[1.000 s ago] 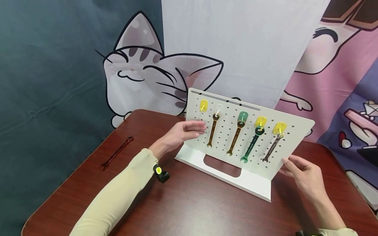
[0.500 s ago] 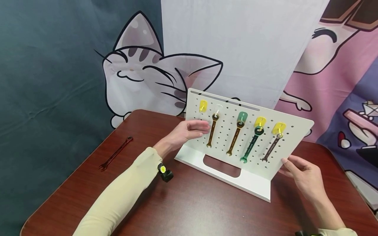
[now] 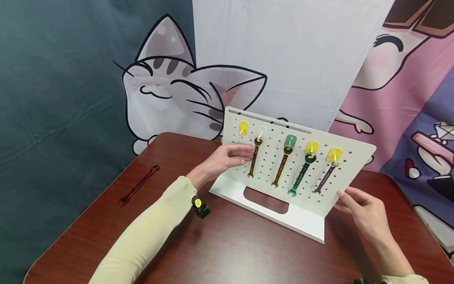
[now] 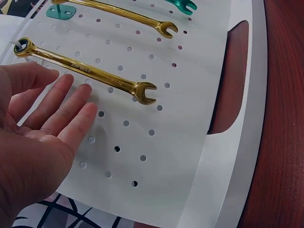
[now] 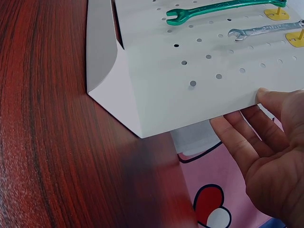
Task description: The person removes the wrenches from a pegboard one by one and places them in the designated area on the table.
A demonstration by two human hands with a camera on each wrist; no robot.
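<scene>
A white pegboard stand (image 3: 337, 189) stands on the table, with a row of hooks along its upper part. Beside the leftmost hung wrench, a gold one (image 4: 78, 66), is my left hand (image 3: 225, 161); its fingers are loosely extended and hold nothing. In the left wrist view the fingertips lie close to that wrench's shank; whether they touch it I cannot tell. A second gold wrench (image 3: 281, 167), a green wrench (image 3: 301, 173) and a silver-looking wrench (image 5: 266, 30) hang farther right. My right hand (image 3: 369, 213) pinches the board's right edge between thumb and fingers.
A reddish wrench (image 3: 138, 186) lies on the brown table (image 3: 227, 252), left of my left forearm. The yellow hook (image 3: 243, 128) at the board's far left bears no wrench. A cartoon-printed cloth (image 3: 88, 79) hangs behind the table.
My left hand has moved slightly right, nearer the leftmost gold wrench. My right hand keeps its place on the board's edge, and the hung wrenches stay where they were.
</scene>
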